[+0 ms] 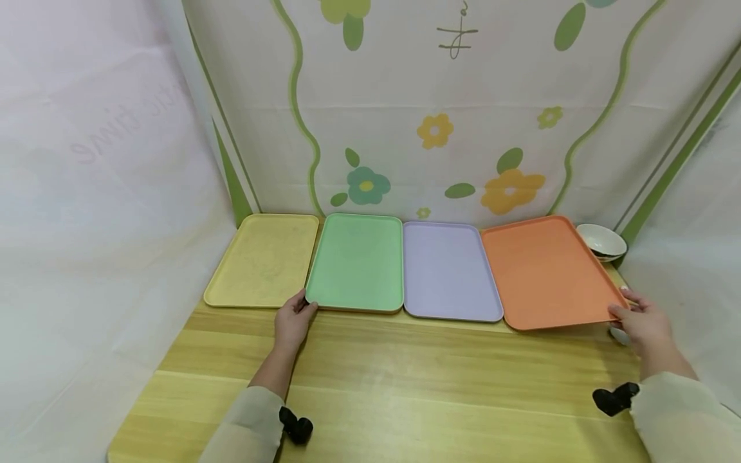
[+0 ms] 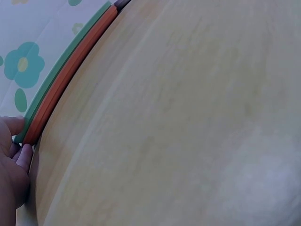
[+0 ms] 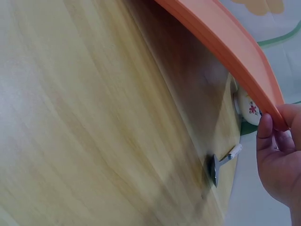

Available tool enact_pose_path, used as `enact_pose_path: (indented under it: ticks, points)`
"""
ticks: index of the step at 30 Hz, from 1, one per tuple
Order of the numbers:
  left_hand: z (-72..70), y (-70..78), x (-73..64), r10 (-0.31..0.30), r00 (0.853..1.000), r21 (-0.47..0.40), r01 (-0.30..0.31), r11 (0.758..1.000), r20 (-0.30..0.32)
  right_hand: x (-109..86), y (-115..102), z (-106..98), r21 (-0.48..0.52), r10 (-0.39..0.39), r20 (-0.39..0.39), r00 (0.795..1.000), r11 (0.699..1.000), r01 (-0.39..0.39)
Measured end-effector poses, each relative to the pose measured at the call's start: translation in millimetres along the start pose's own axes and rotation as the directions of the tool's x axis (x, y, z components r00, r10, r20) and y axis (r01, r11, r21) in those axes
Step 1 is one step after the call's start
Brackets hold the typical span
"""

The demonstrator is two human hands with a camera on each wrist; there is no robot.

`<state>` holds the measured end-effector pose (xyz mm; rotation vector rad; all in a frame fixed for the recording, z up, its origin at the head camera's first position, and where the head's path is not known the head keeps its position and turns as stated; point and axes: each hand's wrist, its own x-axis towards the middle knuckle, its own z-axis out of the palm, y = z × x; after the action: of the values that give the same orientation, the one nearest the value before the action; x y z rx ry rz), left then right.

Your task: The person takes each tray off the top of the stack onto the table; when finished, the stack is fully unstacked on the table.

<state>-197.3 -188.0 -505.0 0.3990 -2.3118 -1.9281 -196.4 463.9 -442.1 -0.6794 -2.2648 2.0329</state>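
Observation:
Four flat rectangular trays line the table's back. My left hand (image 1: 294,325) pinches the near left corner of the green tray (image 1: 357,260). In the left wrist view an orange tray (image 2: 66,80) lies directly under that green tray (image 2: 49,89), with the fingertips at both edges. My right hand (image 1: 649,329) grips the near right corner of another orange tray (image 1: 550,273). That corner is raised off the table, tilting the tray, as the right wrist view shows. Between them lies a lavender tray (image 1: 450,270); a yellow tray (image 1: 266,260) lies at the far left.
A white bowl (image 1: 602,240) with a floral pattern stands behind the orange tray's right side. Below the raised corner lies a utensil (image 3: 215,169) with a dark head and pale handle end. Printed cloth (image 1: 399,77) hangs behind the wooden table (image 1: 405,386).

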Motion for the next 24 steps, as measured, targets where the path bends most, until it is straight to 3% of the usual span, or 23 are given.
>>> enact_pose_path:
  ticks: [5, 12, 21, 24]
  points:
    - [-0.5, 0.0, -0.7, 0.005, 1.0, -0.003, -0.005, 1.0, 0.005, 0.7, 5, 4, -0.03, 0.014, -0.04, 0.999, 0.999, -0.016]
    - [-0.4, 0.3, -0.5, 0.012, 1.0, 0.005, -0.012, 1.0, 0.0, 0.7, 10, 11, 0.02, 0.087, -0.105, 0.991, 0.996, -0.086]
    - [-1.0, 1.1, -1.6, 0.013, 1.0, 0.013, -0.013, 1.0, 0.002, 1.2, 12, 17, -0.213, 0.101, -0.122, 0.987, 0.969, -0.125]
    - [-0.5, 1.6, -1.8, 0.017, 1.0, 0.012, -0.017, 1.0, 0.002, 1.2, 12, 18, -0.22, 0.114, -0.104, 0.988, 0.966, -0.134]
